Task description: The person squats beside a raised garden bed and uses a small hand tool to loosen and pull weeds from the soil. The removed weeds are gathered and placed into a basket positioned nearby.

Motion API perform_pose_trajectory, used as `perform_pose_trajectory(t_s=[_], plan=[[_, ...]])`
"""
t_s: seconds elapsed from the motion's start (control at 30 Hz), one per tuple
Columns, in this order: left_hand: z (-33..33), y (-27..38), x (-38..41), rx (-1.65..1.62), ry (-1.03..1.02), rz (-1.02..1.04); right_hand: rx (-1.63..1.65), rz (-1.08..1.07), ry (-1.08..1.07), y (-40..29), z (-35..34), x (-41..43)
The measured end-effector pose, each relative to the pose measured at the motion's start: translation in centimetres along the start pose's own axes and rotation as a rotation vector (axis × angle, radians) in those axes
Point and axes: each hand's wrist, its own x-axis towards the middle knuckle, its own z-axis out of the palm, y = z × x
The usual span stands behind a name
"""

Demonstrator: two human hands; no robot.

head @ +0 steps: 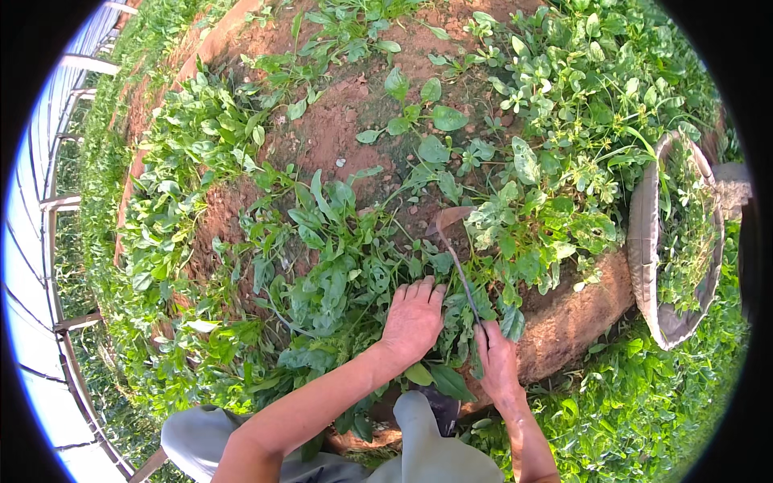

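Observation:
My left hand [414,320] reaches into a clump of leafy green plants [332,284]. Its fingertips are partly among the leaves, and whether they grip a stem is hidden. My right hand [498,359] is closed around the lower end of a hand hoe [459,265] with a thin, curved metal shank. The brownish hoe blade [450,217] lies farther forward, over the reddish soil, beside low weeds with rounded leaves [531,223]. A few broad leaves show between my wrists, above my knees.
A fabric-sided basket [645,247] holding pulled greenery stands tilted at the right. The raised soil bed [580,314] drops to a green strip at lower right. Several posts and a translucent wall [30,253] line the left side. My bent knees are close below my hands.

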Motion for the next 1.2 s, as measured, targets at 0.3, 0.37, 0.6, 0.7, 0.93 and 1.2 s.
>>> perform_pose_trajectory(t_s=[0.3,0.37,0.6,0.7,0.93,1.2], plan=[[-1.0,-2.9,2.2,-0.115,0.098,-0.259,-0.033,-0.067,0.051,2.0,4.0,-0.8],[-0.7,-3.7,2.2,-0.095,0.031,-0.395,-0.051,-0.076,0.032,1.6,3.8,-1.4],[-0.1,-5.9,5.0,-0.024,-0.238,-0.457,-0.095,-0.002,0.023,1.1,3.9,0.1],[1.0,-7.3,5.0,0.045,-0.300,-0.463,-0.158,-0.006,-0.042,1.0,4.4,-1.6],[0.0,-8.7,2.6,0.066,-0.141,-0.452,-0.030,-0.017,-0.023,2.0,3.0,-2.4],[-5.1,-11.1,-0.4,-0.191,0.068,-0.575,0.059,-0.157,0.102,1.7,1.8,-0.4]])
